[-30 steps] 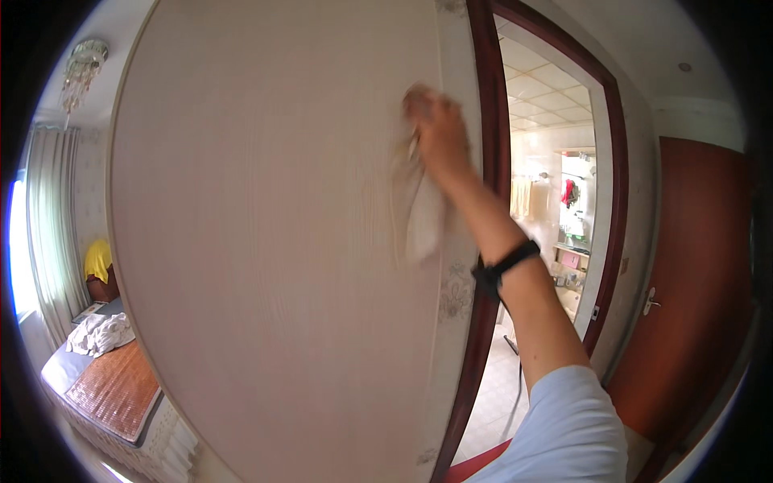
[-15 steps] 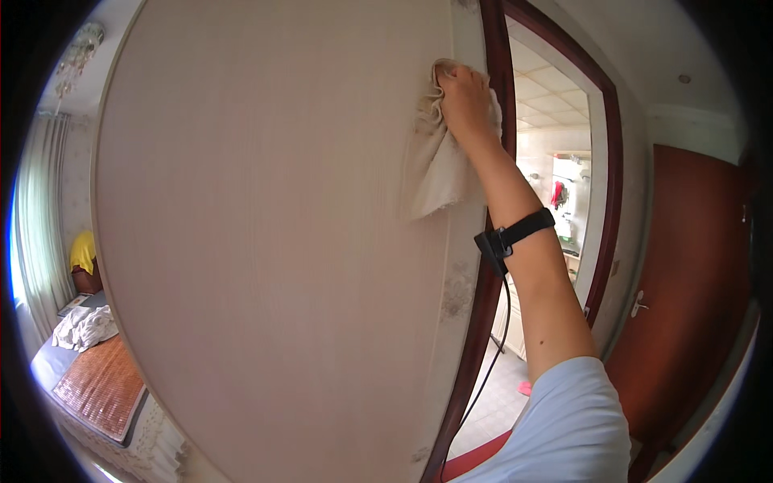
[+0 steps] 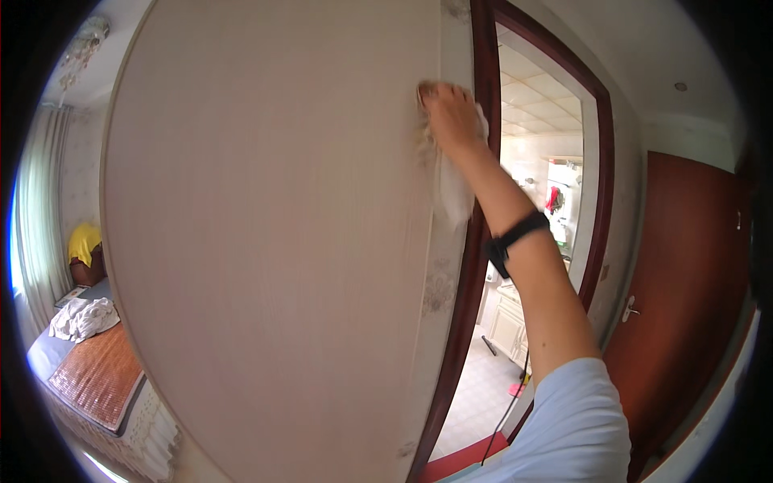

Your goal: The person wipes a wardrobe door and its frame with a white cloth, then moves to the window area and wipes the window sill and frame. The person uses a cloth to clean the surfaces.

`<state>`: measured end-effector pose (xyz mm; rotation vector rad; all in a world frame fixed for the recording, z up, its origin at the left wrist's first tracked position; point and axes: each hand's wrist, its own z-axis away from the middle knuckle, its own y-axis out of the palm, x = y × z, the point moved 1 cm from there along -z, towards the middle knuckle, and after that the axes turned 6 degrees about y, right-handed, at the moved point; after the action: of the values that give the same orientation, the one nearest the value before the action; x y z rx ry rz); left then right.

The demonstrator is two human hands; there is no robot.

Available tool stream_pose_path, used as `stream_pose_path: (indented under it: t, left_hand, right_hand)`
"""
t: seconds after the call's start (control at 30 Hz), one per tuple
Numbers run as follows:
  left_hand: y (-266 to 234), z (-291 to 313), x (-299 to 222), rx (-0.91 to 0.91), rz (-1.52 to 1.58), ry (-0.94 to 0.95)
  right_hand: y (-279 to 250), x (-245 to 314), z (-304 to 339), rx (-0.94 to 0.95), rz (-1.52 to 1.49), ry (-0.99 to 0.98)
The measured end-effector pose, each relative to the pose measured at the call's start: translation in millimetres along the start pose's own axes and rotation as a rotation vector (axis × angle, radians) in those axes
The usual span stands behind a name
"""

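Note:
My right hand [image 3: 453, 118] is raised high, its fingers closed on a pale beige cloth [image 3: 453, 193]. It presses the cloth near the right edge of a large light wood-grain panel [image 3: 274, 241], close to the dark red door frame [image 3: 485, 64]. The lower part of the cloth hangs down below the hand, blurred by motion. A black strap [image 3: 519, 239] with a small black box and a cable circles my right forearm. My left hand is outside the view.
Right of the panel, a doorway opens on a tiled room with a white cabinet [image 3: 507, 326]. A reddish-brown door [image 3: 680, 282] stands at the far right. On the left are a bed with a brown woven mat [image 3: 101, 374], a crumpled white cloth [image 3: 83, 319] and a curtain [image 3: 44, 201].
My right hand has moved slightly down and left with the cloth, which now hangs narrower. The view has shifted a little, showing more of the tiled room's cabinet.

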<state>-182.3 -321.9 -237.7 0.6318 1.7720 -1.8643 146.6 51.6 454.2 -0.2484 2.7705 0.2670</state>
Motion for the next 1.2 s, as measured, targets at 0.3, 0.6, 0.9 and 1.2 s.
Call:
stream_pose_path:
  t: [0.3, 0.6, 0.9, 1.2]
  left_hand:
    - [12, 1, -13, -0.080, -0.047, 0.031]
    - [45, 15, 10, -0.131, -0.096, 0.064]
    - [50, 23, 11, -0.134, -0.043, 0.025]
    - [49, 40, 0, -0.035, 0.028, -0.096]
  right_hand:
    - [17, -3, -29, -0.043, 0.098, 0.027]
    - [30, -10, -38, 0.053, 0.146, 0.087]
    - [-18, 30, 77, -0.024, -0.162, -0.015]
    - [12, 42, 40, 0.099, -0.181, 0.177]
